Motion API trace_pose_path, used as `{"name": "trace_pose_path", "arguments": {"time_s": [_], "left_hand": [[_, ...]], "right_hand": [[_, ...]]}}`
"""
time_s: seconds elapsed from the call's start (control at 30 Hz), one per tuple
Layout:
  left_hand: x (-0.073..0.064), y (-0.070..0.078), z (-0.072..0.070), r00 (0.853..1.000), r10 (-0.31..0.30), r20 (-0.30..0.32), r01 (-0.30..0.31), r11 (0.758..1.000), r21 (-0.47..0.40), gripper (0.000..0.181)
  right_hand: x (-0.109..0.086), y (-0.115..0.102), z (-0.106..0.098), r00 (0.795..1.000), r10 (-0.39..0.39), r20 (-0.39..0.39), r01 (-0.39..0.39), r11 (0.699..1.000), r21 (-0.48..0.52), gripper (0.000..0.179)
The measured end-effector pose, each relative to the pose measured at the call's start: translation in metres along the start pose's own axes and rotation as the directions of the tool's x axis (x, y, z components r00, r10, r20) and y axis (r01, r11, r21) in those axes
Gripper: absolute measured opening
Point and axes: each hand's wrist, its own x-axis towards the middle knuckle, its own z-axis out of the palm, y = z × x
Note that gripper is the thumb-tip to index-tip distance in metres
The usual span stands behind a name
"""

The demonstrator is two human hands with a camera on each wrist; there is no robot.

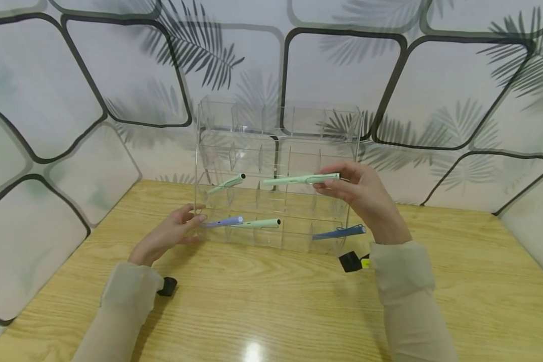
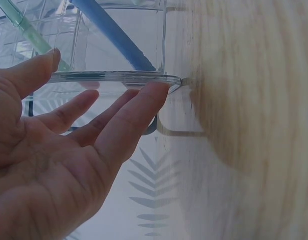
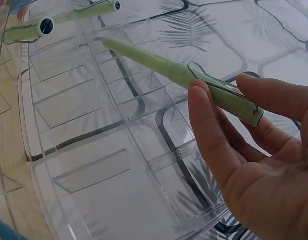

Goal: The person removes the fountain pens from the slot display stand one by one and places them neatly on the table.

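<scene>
My right hand pinches a light green pen by its clip end, between thumb and fingers. The pen lies nearly level in front of the clear tiered rack, its other end pointing left. In the right wrist view the pen shows a wire clip on its thicker part. At the rack's left side is my left hand, its fingers extended. The left wrist view shows fingertips touching the clear side panel, with the thumb near the panel's front end.
Several pens lean in the rack: a green one on a middle tier, and a violet-blue one, another green one and a dark blue one in the bottom tier. A patterned wall backs the wooden table.
</scene>
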Motion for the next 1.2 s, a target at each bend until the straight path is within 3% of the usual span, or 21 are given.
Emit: {"name": "trace_pose_path", "arguments": {"time_s": [0.5, 0.8, 1.2], "left_hand": [[0.002, 0.0, 0.003, 1.0, -0.001, 0.006, 0.001, 1.0, -0.01, 0.061], [-0.001, 0.0, 0.0, 1.0, 0.002, 0.008, -0.002, 1.0, 0.007, 0.062], [0.0, 0.0, -0.001, 1.0, -0.005, 0.01, 0.005, 1.0, -0.003, 0.063]], "right_hand": [[-0.014, 0.006, -0.02, 0.996, -0.083, 0.011, 0.082, 0.995, 0.062, 0.019], [-0.029, 0.004, -0.046, 0.993, -0.122, -0.005, 0.122, 0.988, 0.1, 0.021], [-0.044, -0.001, -0.081, 0.98, -0.176, -0.094, 0.192, 0.961, 0.202, 0.024]]}}
